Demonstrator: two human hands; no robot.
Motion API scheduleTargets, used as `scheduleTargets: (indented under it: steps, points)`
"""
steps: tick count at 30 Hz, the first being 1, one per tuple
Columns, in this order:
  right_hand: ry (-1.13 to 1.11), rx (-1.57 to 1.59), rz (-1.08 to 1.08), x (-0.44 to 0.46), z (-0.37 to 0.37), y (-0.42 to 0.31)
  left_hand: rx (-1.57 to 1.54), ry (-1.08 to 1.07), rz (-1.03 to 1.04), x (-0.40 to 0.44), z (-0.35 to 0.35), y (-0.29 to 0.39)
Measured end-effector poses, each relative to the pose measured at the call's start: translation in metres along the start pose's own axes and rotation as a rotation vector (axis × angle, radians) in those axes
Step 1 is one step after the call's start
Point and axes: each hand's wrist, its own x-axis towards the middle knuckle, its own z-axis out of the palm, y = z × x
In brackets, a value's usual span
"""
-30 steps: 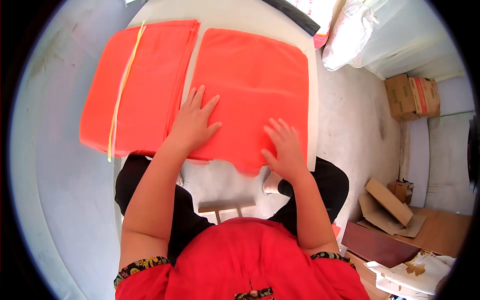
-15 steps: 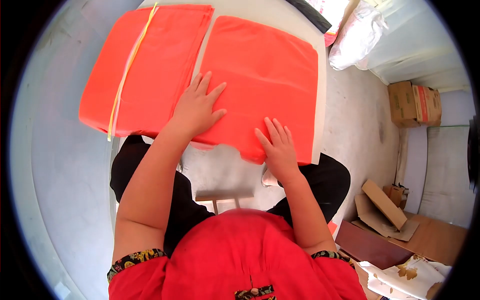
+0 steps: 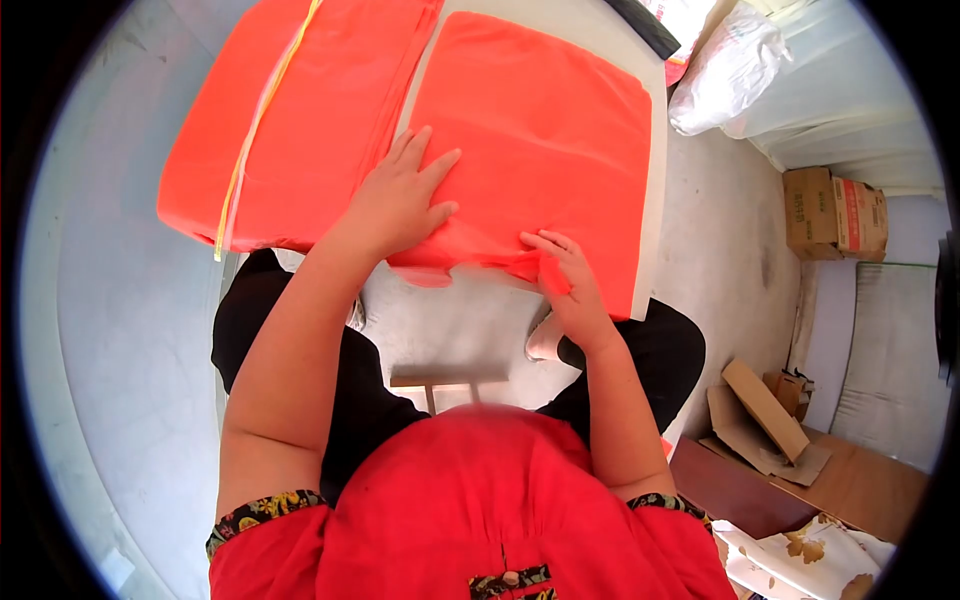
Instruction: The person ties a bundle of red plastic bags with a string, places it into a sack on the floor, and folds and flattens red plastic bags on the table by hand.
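Note:
Two stacks of thin red plastic sheeting, perhaps bags, lie side by side on a pale tabletop (image 3: pixel 653 200). Yellow and pale strips (image 3: pixel 262 110) run across the left stack (image 3: pixel 330 110). My left hand (image 3: pixel 398 205) rests with fingers spread at the near left part of the right stack (image 3: pixel 540 140), by the gap between the two. At that stack's near edge, my right hand (image 3: pixel 572 285) has its fingers closed on the red plastic sheet, which bunches and pulls into creases there. Some red film shows under the palm.
A dark bar-like object (image 3: pixel 642 27) lies at the table's far right corner. Beyond it stands a white plastic sack (image 3: pixel 728 70). To the right are a cardboard box (image 3: pixel 835 215) and an opened carton (image 3: pixel 765 430) on a brown surface. A wooden stool (image 3: pixel 450 380) shows between my legs.
My right hand has gone from lying flat with fingers spread to closing on the near edge of the sheet, which is now gathered. The left hand stays on the stack. The view has shifted slightly.

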Motion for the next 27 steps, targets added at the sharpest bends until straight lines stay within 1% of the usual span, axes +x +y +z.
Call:
scheduleTargets:
  steps: [2,5,8,11,14,17,20,23,26,27]
  points:
    - [0.008,0.256,0.175,0.001,-0.003,-0.002,-0.050,0.000,-0.004,-0.001,-0.003,0.000]
    - [-0.005,0.608,0.315,0.005,-0.007,-0.009,-0.223,-0.008,-0.056,-0.004,-0.014,0.002]
    - [-0.020,0.653,0.393,0.004,-0.010,-0.008,-0.465,0.007,-0.128,-0.003,-0.016,-0.003]
    - [0.109,0.584,0.727,0.003,-0.012,-0.022,-0.571,0.106,-0.114,-0.005,-0.017,-0.010]
    - [0.088,0.578,0.698,-0.002,-0.010,0.000,-0.524,0.186,-0.092,-0.006,-0.004,-0.026]
    - [0.142,0.591,0.793,-0.002,-0.011,-0.002,-0.596,0.091,-0.198,-0.009,-0.016,-0.024]
    - [0.189,0.582,0.793,-0.004,-0.010,0.017,-0.805,0.111,-0.308,-0.013,-0.017,-0.022]
    - [0.257,0.617,0.861,-0.001,-0.011,0.002,-1.118,0.108,-0.404,-0.015,-0.030,-0.011]
    - [0.262,0.619,0.809,-0.005,-0.009,0.018,-1.367,0.053,-0.522,-0.017,-0.029,-0.008]
    - [0.260,0.621,0.785,-0.006,-0.008,0.020,-1.390,0.068,-0.508,-0.018,-0.030,-0.002]
